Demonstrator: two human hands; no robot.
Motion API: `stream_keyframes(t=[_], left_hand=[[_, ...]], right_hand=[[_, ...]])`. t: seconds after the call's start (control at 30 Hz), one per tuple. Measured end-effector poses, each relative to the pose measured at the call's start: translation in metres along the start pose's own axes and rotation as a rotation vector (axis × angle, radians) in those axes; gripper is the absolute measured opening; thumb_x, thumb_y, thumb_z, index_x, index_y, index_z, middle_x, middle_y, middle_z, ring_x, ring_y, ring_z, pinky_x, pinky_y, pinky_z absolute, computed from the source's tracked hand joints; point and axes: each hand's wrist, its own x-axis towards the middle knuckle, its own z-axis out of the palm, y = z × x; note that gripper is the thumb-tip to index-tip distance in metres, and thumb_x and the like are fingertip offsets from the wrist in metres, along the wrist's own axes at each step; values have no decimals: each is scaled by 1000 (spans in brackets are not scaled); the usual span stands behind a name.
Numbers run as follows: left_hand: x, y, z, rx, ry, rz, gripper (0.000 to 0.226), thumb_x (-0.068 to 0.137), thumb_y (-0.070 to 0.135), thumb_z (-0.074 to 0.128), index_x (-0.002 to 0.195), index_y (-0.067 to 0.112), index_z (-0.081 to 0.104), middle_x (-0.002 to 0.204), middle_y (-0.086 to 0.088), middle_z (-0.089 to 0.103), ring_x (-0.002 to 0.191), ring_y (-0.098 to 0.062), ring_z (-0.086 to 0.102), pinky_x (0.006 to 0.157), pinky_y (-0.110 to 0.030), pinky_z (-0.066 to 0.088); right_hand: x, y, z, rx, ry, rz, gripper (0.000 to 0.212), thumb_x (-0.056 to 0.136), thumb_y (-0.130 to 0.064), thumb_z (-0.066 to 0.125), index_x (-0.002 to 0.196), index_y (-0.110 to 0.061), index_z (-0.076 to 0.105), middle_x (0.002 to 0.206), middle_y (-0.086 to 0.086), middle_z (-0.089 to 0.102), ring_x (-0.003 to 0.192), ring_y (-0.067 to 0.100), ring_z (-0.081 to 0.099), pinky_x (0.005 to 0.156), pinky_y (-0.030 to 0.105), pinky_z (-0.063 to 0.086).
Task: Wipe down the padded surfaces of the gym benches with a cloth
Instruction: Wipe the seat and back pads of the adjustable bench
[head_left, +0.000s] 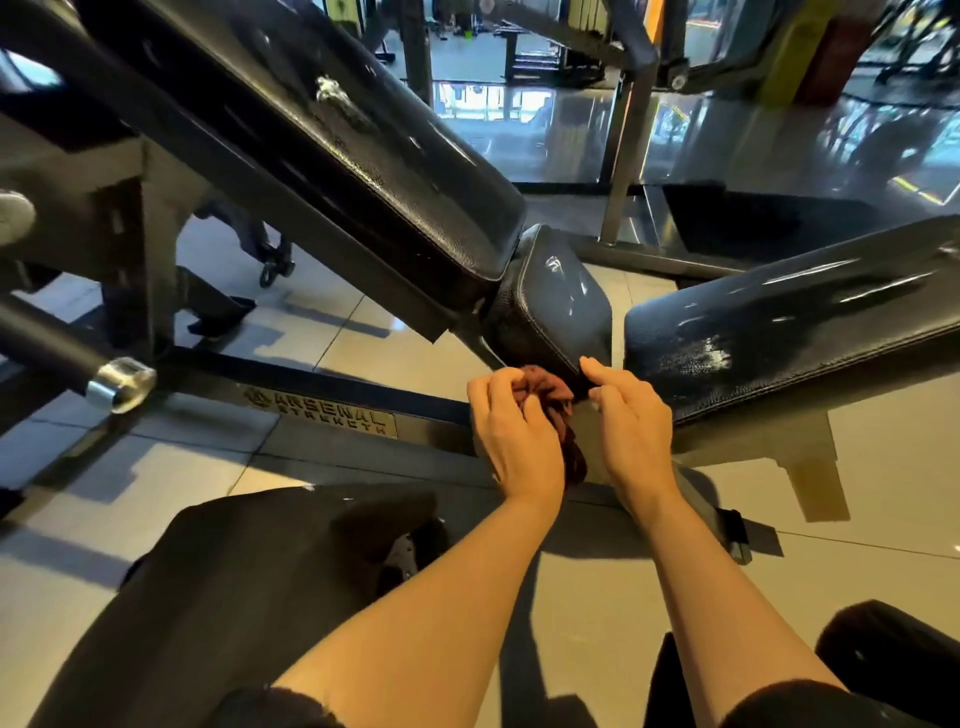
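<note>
Cloth (550, 410), a dark reddish-brown rag bunched into soft folds, sits between the two hands just at the near lower corner of the small seat pad (563, 306). That pad is black, pebbled vinyl with a stitched seam round its edge and a glossy sheen on top. Above and to the left slopes the long back pad (384, 156), the same grained black covering, with a pale scuffed patch near its upper part. To the right a second bench pad (789, 322) juts in, shiny on top, with a worn whitish spot near its near end where the grain looks rubbed away.

The left hand (514, 431) has its fingers curled round the bunched cloth, knuckles up, forearm reaching in from below. The right hand (631, 421) lies palm down beside it, thumb raised toward the seat pad's corner and fingers bent downward; whether they pinch the cloth or only rest near it cannot be told, since the fingertips are hidden.

A black steel frame rail (322, 410) with a brass-coloured plate runs along the glossy tiled floor (130, 478), and a chrome-capped bar (122, 384) pokes in from the left. The person's dark-clothed knees fill the bottom edge. Most of the cloth is covered by the hands.
</note>
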Motion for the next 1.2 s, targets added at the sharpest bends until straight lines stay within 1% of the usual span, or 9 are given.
stream_keyframes(t=[0.13,0.33,0.4,0.57,0.77,0.93,1.03,1.13,1.2], left_hand=[[37,20,0,5,175,41,20,91,1,55,108,10,61,114,-3,51,104,-11,53,84,-10,40],[30,9,0,36,115,-40,17,87,-2,56,100,8,61,112,-5,53,95,-7,52,80,0,38],[21,8,-2,37,69,-31,16,85,-5,55,94,8,59,106,-5,51,91,-7,50,81,-8,41],[39,15,-5,40,171,81,19,88,0,57,104,10,62,112,-5,51,102,-9,51,80,-3,37],[-17,-12,-2,42,-168,62,28,77,-14,58,90,10,62,101,-1,52,83,1,52,77,-6,43],[-20,-14,4,16,39,-50,26,81,-11,56,92,11,55,108,-5,45,88,-4,50,84,-11,43],[-11,-10,14,28,-31,63,24,81,-9,57,99,7,60,109,-7,49,97,-16,54,85,-21,49],[-33,-22,14,16,-230,54,16,84,-11,53,90,1,60,92,2,54,80,-4,52,70,-14,46],[-40,-22,11,34,-179,12,16,83,-13,52,89,1,59,91,4,51,78,5,50,70,-8,42]], right_hand=[[2,4,0,-48,-1,-42,40,91,0,49,125,-15,64,130,1,62,124,19,48,105,28,35],[3,8,3,-40,6,-54,42,89,1,51,124,-16,65,126,0,64,121,19,50,98,21,35],[2,7,3,-44,9,-64,43,89,2,50,124,-17,65,126,0,64,122,20,50,99,23,35],[-1,7,4,-60,-7,-77,46,90,3,47,128,-18,62,131,0,60,124,19,46,100,23,31],[-3,12,2,1,-6,-56,52,88,6,46,131,-21,59,131,1,57,122,16,48,109,37,37],[-4,19,2,40,109,-74,47,87,7,45,124,-17,62,118,-7,61,112,6,54,103,32,44],[-3,23,3,-29,114,-101,42,85,7,48,114,-14,68,111,-8,63,106,5,54,100,32,46],[-2,23,3,-12,123,-80,40,85,7,48,113,-14,69,115,-1,66,107,8,56,100,32,46],[-4,22,2,-2,100,-74,43,85,8,47,115,-15,68,118,0,66,109,6,55,102,30,44]])
